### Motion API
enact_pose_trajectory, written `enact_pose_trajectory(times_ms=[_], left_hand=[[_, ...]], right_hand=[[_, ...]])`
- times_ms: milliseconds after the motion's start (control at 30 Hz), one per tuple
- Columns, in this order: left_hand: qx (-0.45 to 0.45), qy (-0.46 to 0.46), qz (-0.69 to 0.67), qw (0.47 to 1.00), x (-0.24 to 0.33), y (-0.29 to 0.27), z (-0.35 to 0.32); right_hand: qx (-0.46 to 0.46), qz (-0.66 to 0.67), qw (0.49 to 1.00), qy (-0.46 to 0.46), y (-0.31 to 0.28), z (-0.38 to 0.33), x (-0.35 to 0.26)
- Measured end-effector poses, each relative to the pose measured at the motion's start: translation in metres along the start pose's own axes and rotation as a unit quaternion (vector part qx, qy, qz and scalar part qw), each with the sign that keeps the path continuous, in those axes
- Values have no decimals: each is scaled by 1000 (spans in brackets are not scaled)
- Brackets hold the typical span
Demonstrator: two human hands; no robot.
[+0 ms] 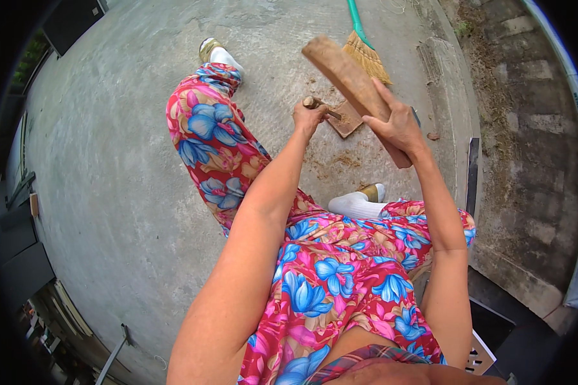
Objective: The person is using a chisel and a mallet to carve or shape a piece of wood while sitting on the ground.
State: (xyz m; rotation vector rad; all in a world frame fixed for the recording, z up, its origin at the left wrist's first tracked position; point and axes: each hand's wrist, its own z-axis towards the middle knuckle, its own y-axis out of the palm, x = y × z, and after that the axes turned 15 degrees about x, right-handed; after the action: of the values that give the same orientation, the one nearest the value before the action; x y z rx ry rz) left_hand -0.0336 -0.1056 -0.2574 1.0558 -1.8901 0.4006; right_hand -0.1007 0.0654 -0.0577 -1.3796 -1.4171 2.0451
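My left hand (309, 119) is closed round a chisel (334, 115). Its round wooden handle end sticks up out of my fist, and its metal blade points toward a flat brown wooden board (345, 129) on the concrete. Whether the blade touches the wood I cannot tell. In my right hand (398, 126) is a long, thick wooden block (347, 68), gripped near its lower end. The block is raised at a slant above the board and hides part of it. Wood shavings (347, 158) lie on and around the board.
Beyond the block lies a straw broom (365, 54) with a green handle. My legs are spread either side of the work, with shoes (209, 48) on the concrete floor (122, 160). A raised concrete edge (446, 96) runs along the right, beside a dirt strip (526, 167).
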Motion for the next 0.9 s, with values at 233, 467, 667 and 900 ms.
enact_pose_trajectory(times_ms=[233, 467, 667, 900], left_hand=[[-8, 42, 3, 999, -7, 2, 1], [45, 39, 22, 998, -6, 5, -6], [7, 25, 35, 999, 2, 6, -9], [6, 58, 27, 998, -5, 11, -1]], right_hand=[[64, 129, 986, -80, -5, -14, -21], [-41, 8, 999, 15, 16, -19, 8], [105, 92, 990, 3, -16, -19, 16], [85, 152, 979, -102, 4, -36, -2]])
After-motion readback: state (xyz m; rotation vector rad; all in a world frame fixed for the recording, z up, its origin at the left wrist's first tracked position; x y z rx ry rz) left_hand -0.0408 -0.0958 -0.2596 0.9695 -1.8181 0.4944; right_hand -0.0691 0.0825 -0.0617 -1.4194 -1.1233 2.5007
